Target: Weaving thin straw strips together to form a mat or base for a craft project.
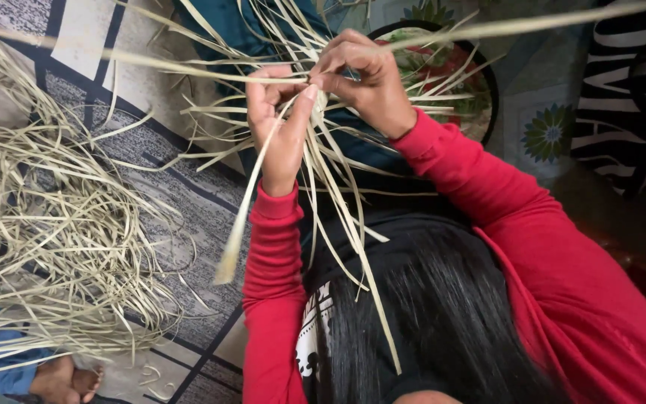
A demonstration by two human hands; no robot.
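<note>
Head view, item one: the bundle of pale straw strips [323, 161], held up in front of the chest. I log its strips as fanning two ways from the pinch point: long ends downward and toward the body, across the dark shirt, and shorter ends upward and outward toward the top of the frame. The long axis runs roughly top to bottom, tilted slightly.

Item two: left hand [280, 127], red sleeve, closed around the bundle from the left side, thumb raised along one strip. One flat strip [242, 217] drops from this hand down and to the left, its end hanging free.

Item three: right hand [364, 82], red sleeve, fingers pinched shut on the strips at the top of the bundle, just beside and touching the left hand's fingertips. Both hands meet at the same knot of strips; neither is nearer than the other, the bundle lies between and below them.

Item four: one long strip [502, 28] runs near-level across the top, passing by the right hand's fingers.

Item five: loose heap of straw [46, 224] on the patterned mat [188, 172], well apart to the left.

Item six: round patterned tray [480, 97] behind the hands
</note>
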